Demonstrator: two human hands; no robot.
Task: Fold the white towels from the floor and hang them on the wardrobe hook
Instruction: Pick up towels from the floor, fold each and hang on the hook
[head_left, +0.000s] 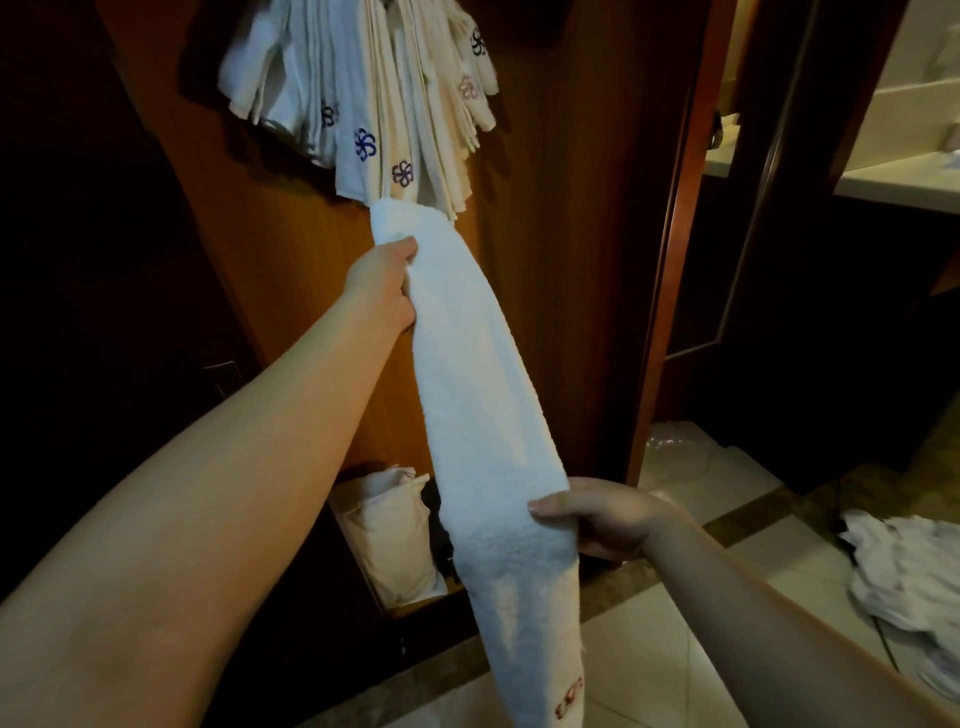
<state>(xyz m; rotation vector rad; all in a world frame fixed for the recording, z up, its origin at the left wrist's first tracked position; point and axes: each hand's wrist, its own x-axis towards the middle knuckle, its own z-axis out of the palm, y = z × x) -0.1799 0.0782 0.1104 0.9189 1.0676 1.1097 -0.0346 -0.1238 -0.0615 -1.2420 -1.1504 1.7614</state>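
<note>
White terry runs between my two hands: I hold a folded towel (478, 395) stretched in a long narrow strip from twelve o'clock down toward six. My left hand (382, 283) pinches its left edge near the upper end, thumb on top and fingers hidden behind the cloth. My right hand (597, 514) grips the lower part from the right edge, thumb lying across the front. Below that grip the strip hangs free, an embroidered red mark at its bottom end. The upper end just reaches the bunch of hung towels (374, 93) at twelve o'clock, fanned against the wooden wardrobe panel (561, 260); the hook itself is hidden by them. At five o'clock the pale tiled floor (727, 561) is open beside the wardrobe's edge, and at three to four o'clock a heap of loose white towels (904, 566) lies on it. At seven o'clock a cream bag (384, 525) sits in the wardrobe's low compartment, close behind the strip.
</note>
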